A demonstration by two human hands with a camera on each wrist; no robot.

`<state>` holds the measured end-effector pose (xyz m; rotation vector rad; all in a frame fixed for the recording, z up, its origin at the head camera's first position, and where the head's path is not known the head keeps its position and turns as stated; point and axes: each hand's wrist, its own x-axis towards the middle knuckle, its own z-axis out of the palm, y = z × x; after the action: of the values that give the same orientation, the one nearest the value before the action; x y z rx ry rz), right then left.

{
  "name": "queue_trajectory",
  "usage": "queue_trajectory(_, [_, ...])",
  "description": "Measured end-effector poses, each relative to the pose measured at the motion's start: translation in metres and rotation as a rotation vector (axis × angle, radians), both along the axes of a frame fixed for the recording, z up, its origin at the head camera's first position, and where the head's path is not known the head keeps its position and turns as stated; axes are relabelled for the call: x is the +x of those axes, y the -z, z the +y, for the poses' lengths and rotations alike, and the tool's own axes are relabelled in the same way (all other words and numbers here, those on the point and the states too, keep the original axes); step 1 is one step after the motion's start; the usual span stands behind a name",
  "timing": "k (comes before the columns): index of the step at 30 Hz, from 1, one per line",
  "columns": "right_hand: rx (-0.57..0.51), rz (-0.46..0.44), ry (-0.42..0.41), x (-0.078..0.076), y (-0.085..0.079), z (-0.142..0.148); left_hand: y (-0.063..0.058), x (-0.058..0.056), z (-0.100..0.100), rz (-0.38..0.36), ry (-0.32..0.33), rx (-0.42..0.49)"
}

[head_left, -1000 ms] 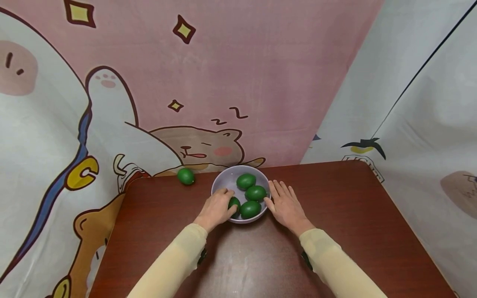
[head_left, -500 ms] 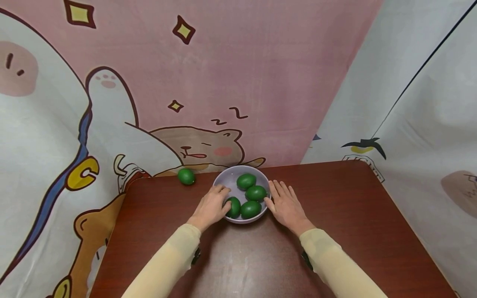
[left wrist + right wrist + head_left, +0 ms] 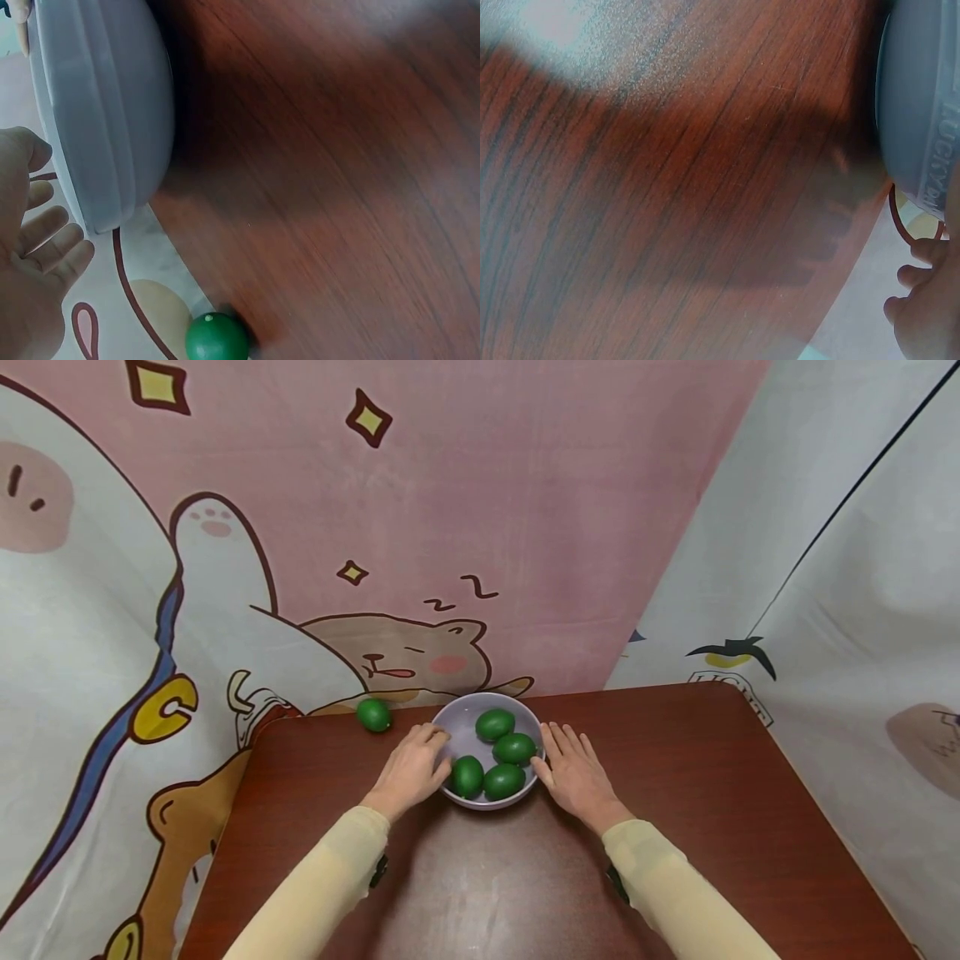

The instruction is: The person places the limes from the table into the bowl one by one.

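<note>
A pale purple bowl (image 3: 467,737) stands near the table's back edge with several green limes inside, one lime (image 3: 467,777) at the front left. My left hand (image 3: 407,770) is over the bowl's left rim, fingers loosely extended and holding nothing. In the left wrist view, that hand (image 3: 34,247) is beside the bowl's wall (image 3: 105,112). On the other side, my right hand (image 3: 581,777) lies with straight fingers against the right rim. The right wrist view shows only part of this hand (image 3: 926,300) below the bowl's wall (image 3: 915,105).
Another lime (image 3: 374,715) lies on the table at the back left, left of the bowl. The brown wooden table (image 3: 675,777) ends at a cartoon-printed cloth (image 3: 525,527) hanging behind it.
My left hand has let go of the front-left lime and drawn back left to the bowl's rim. That lime stays in the bowl. The right hand has not moved.
</note>
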<state>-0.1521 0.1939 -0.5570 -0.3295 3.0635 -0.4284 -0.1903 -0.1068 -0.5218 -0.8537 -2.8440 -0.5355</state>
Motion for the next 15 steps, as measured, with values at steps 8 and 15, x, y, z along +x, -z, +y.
queue_trajectory(8, [0.005, -0.002, -0.001, 0.000, 0.000, 0.000, 0.000, -0.004, -0.009, -0.016, -0.027, 0.001])
queue_trajectory(15, [0.001, -0.005, 0.001, 0.000, -0.001, -0.001, -0.002, -0.008, -0.017, -0.040, -0.042, 0.005])
